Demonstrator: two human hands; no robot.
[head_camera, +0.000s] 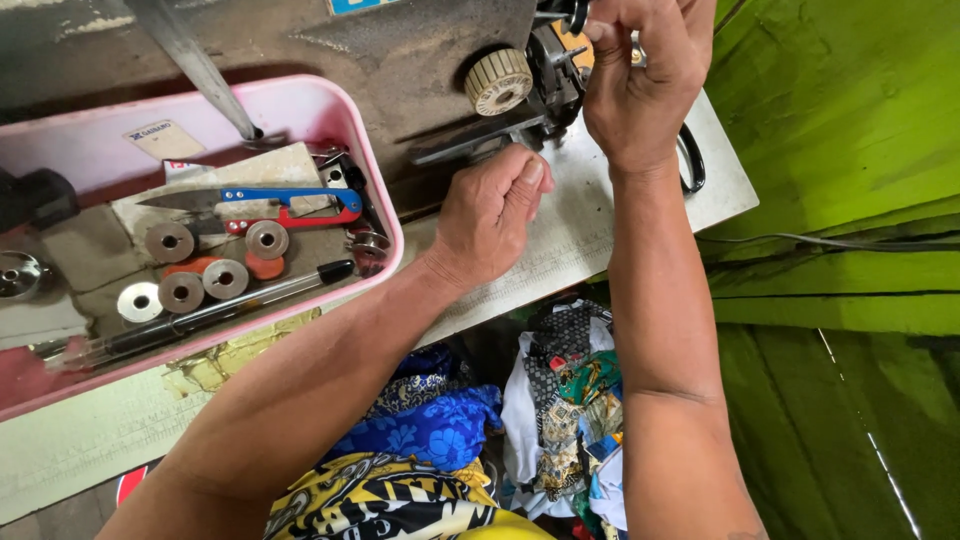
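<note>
left hand (495, 212) fisted on sewing machine (420, 60); right hand (645, 75) pinches its mechanism.

Pink tray (345, 115): glossy smooth plastic. Inside it, bobbins (170, 242) are dull metal w/ scuffs; snips (290, 205) have steel blade, glossy blue/red plastic grip. Right of tray, knurled knob (497, 82) is cream plastic, ridged. Worktop (590, 215) is matt, worn laminate. Below tray, printed cloth (430, 430), soft.
</note>
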